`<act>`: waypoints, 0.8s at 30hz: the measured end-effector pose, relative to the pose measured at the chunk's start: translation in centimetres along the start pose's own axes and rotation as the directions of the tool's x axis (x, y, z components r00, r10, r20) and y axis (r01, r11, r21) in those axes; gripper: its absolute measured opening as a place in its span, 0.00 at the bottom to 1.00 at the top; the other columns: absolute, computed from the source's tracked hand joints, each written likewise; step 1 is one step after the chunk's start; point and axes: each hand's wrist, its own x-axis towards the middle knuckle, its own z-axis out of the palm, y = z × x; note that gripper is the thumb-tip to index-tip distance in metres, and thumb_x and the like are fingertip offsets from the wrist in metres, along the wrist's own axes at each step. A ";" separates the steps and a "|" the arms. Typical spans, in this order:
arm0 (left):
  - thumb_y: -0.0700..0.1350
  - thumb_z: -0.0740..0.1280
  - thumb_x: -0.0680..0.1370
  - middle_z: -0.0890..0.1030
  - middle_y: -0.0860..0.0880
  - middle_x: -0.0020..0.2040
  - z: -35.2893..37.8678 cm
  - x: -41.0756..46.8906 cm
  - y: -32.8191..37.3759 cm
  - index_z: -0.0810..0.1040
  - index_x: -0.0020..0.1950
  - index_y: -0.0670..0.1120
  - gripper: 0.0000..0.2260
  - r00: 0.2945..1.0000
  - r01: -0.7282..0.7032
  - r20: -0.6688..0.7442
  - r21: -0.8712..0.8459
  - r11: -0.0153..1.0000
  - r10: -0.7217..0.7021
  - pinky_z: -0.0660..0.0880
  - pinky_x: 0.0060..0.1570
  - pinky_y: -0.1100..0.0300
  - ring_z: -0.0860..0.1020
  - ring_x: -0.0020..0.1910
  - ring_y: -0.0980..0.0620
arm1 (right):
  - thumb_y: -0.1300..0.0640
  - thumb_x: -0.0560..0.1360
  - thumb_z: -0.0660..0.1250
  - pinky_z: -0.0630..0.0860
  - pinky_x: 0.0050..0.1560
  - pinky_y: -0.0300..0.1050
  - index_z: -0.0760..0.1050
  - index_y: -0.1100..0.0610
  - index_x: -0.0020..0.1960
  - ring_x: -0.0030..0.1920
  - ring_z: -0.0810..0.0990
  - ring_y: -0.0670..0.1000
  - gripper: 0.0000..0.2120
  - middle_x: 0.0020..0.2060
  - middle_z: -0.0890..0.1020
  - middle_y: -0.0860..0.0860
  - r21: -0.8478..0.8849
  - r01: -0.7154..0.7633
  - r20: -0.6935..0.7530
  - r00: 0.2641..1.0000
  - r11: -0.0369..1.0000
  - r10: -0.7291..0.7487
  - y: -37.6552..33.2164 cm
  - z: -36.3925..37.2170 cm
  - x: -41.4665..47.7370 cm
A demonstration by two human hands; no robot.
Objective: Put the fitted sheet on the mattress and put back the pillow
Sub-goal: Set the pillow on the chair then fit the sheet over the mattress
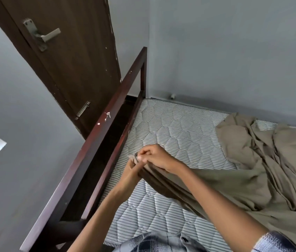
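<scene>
Left hand (131, 171) and right hand (155, 157) pinch one edge of the fitted sheet (252, 179) above the mattress (170, 124), seemingly to locate a corner

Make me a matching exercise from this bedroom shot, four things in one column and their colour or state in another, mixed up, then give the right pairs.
Things:
1. fitted sheet
2. mattress
3. door
4. bed frame rail

Descriptions:
A. striped and quilted, mostly bare
B. olive, crumpled, one edge pinched by both hands
C. reddish-brown wood, beside the mattress
D. dark brown with a metal lever handle

Pairs: 1-B, 2-A, 3-D, 4-C
</scene>
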 end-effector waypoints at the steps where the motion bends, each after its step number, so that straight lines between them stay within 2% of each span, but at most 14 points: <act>1: 0.49 0.69 0.75 0.80 0.41 0.55 0.3 0.1 -0.1 0.72 0.59 0.41 0.17 1.000 0.012 0.015 -0.003 1.000 -0.012 0.77 0.50 0.53 0.80 0.53 0.45 | 0.64 0.74 0.68 0.74 0.44 0.36 0.80 0.59 0.46 0.39 0.79 0.44 0.03 0.35 0.81 0.50 0.020 0.019 0.008 1.000 1.000 -0.019 -0.1 -0.5 -0.2; 4: 0.46 0.68 0.76 0.81 0.40 0.54 0.4 0.1 -0.6 0.71 0.59 0.39 0.16 1.000 0.029 -0.003 0.091 0.995 -0.029 0.76 0.54 0.49 0.80 0.54 0.43 | 0.60 0.73 0.70 0.73 0.39 0.36 0.76 0.58 0.48 0.35 0.78 0.43 0.05 0.33 0.81 0.49 0.050 -0.008 0.020 1.000 0.999 0.007 -0.4 -2.8 -0.9; 5: 0.47 0.67 0.77 0.81 0.40 0.51 0.4 0.1 -0.9 0.73 0.55 0.38 0.14 1.000 0.008 -0.012 0.157 0.988 -0.007 0.75 0.54 0.48 0.80 0.51 0.43 | 0.58 0.73 0.71 0.73 0.38 0.35 0.75 0.57 0.49 0.35 0.78 0.43 0.07 0.34 0.80 0.48 -0.007 -0.054 0.079 0.995 0.999 0.054 -0.3 -3.7 -1.1; 7: 0.49 0.64 0.79 0.79 0.42 0.44 0.6 0.0 -1.3 0.76 0.47 0.40 0.11 0.997 0.003 -0.078 0.252 0.968 0.017 0.73 0.51 0.48 0.77 0.47 0.43 | 0.55 0.72 0.72 0.71 0.37 0.35 0.76 0.57 0.48 0.36 0.76 0.43 0.09 0.35 0.79 0.47 -0.233 -0.132 0.223 0.957 0.964 0.185 -0.1 -5.3 -1.5; 9: 0.48 0.62 0.80 0.78 0.44 0.43 0.8 -0.1 -1.4 0.76 0.45 0.44 0.09 0.978 0.032 -0.210 0.205 0.978 0.012 0.73 0.50 0.48 0.75 0.47 0.45 | 0.55 0.72 0.73 0.69 0.37 0.37 0.79 0.59 0.44 0.36 0.75 0.46 0.07 0.35 0.79 0.48 -0.389 -0.167 0.311 0.902 0.906 0.300 0.8 -7.0 -2.0; 11: 0.48 0.60 0.81 0.79 0.44 0.47 0.7 -0.2 -1.4 0.76 0.47 0.45 0.09 0.943 0.033 -0.333 0.131 0.991 0.013 0.74 0.55 0.48 0.76 0.49 0.47 | 0.57 0.72 0.72 0.70 0.36 0.35 0.80 0.56 0.39 0.35 0.76 0.46 0.04 0.33 0.80 0.46 -0.435 -0.208 0.270 0.898 0.876 0.347 1.5 -8.8 -2.7; 13: 0.49 0.59 0.81 0.79 0.46 0.50 0.7 -0.3 -1.7 0.76 0.48 0.46 0.09 0.916 0.021 -0.401 0.105 0.994 0.022 0.73 0.57 0.51 0.76 0.52 0.49 | 0.57 0.73 0.71 0.69 0.34 0.33 0.79 0.54 0.35 0.32 0.75 0.42 0.08 0.29 0.79 0.42 -0.406 -0.201 0.199 0.933 0.891 0.301 1.4 -9.7 -3.3; 15: 0.46 0.57 0.81 0.79 0.46 0.52 1.7 -0.7 -1.5 0.76 0.50 0.45 0.09 0.920 -0.005 -0.389 0.123 0.992 0.053 0.74 0.57 0.51 0.77 0.54 0.48 | 0.58 0.74 0.70 0.67 0.35 0.34 0.77 0.56 0.34 0.30 0.72 0.41 0.10 0.27 0.77 0.43 -0.385 -0.133 0.210 0.951 0.913 0.227 0.6 -9.0 -3.5; 17: 0.45 0.56 0.82 0.79 0.46 0.57 3.6 -1.0 -1.4 0.76 0.58 0.47 0.11 0.961 -0.025 -0.269 0.155 0.988 0.066 0.75 0.56 0.52 0.78 0.56 0.49 | 0.60 0.74 0.70 0.67 0.37 0.33 0.79 0.57 0.35 0.32 0.73 0.40 0.09 0.30 0.79 0.44 -0.379 -0.077 0.245 0.953 0.922 0.180 -0.5 -7.2 -3.4; 19: 0.48 0.55 0.82 0.78 0.48 0.58 5.6 -1.4 -1.1 0.76 0.61 0.50 0.12 0.981 -0.013 -0.189 0.133 0.991 0.038 0.75 0.56 0.53 0.78 0.56 0.51 | 0.60 0.73 0.71 0.70 0.41 0.36 0.82 0.61 0.42 0.38 0.76 0.43 0.04 0.39 0.83 0.53 -0.386 -0.031 0.259 0.956 0.922 0.141 -1.5 -5.8 -3.2; 20: 0.49 0.54 0.82 0.79 0.47 0.58 6.2 -1.5 -1.1 0.76 0.59 0.51 0.13 0.985 0.009 -0.172 0.103 0.995 0.008 0.75 0.55 0.54 0.78 0.55 0.51 | 0.60 0.72 0.71 0.71 0.42 0.37 0.82 0.62 0.45 0.40 0.77 0.45 0.05 0.41 0.84 0.56 -0.388 -0.011 0.258 0.959 0.922 0.120 -1.9 -5.5 -3.1; 22: 0.53 0.52 0.83 0.81 0.46 0.56 6.3 -1.4 -1.4 0.79 0.57 0.50 0.17 0.990 -0.004 -0.141 0.123 0.992 0.021 0.74 0.58 0.55 0.79 0.56 0.51 | 0.61 0.71 0.73 0.71 0.34 0.32 0.79 0.61 0.42 0.32 0.76 0.41 0.04 0.33 0.81 0.50 -0.342 0.000 0.236 0.968 0.940 0.086 -2.1 -6.0 -3.0; 24: 0.54 0.58 0.81 0.82 0.46 0.54 5.8 -1.6 -1.4 0.80 0.54 0.47 0.16 0.996 -0.058 -0.052 0.239 0.969 0.072 0.75 0.57 0.59 0.80 0.56 0.51 | 0.61 0.70 0.73 0.65 0.25 0.33 0.74 0.55 0.39 0.24 0.70 0.39 0.08 0.24 0.76 0.43 -0.340 -0.052 0.253 0.956 0.939 0.145 -1.6 -7.4 -2.9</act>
